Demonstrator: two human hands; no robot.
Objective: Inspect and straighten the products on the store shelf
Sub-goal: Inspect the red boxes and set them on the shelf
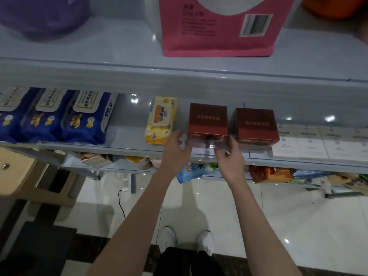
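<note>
Two dark red boxes stand side by side on the middle shelf (131, 136). The left red box (208, 120) sits between my two hands. My left hand (175, 150) lies by its lower left corner, fingers fairly straight and touching the blurred front edge. My right hand (229, 156) is at its lower right corner, fingers loosely bent against the front. The right red box (256, 124) stands untouched just beyond my right hand. A yellow wipes pack (161, 120) lies left of my left hand.
Three blue wipes packs (59, 118) line the shelf's left part, white flat boxes (318, 142) the right. A pink bag (219, 26) and a purple tub (43, 16) sit on the upper shelf. Snack bags (270, 174) fill the lower shelf. A tan stool (25, 176) stands at left.
</note>
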